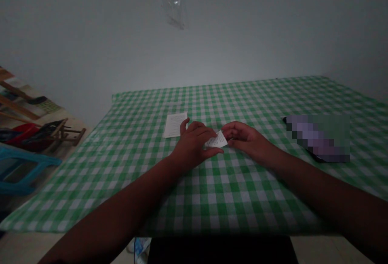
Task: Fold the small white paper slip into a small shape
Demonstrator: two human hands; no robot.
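Near the middle of the table, a small white slip of paper [222, 139] with printed lines lies between my two hands. My left hand [194, 141] is partly closed around its left part, with the fingers over it and the thumb along its near edge. From the right, my right hand [244, 138] has curled fingers and thumb at the slip's right edge. Part of the slip is hidden under the left fingers. Just beyond my left hand, a larger printed sheet [174, 125] lies flat, its right side partly covered by the raised left index finger.
A green and white checked cloth [242, 191] covers the table. To the right lies a dark-edged flat object, mostly pixelated [318, 141]. A blue plastic stool [27, 161], a red basin [22, 133] and wooden furniture stand left. Clear plastic [174, 1] hangs on the wall.
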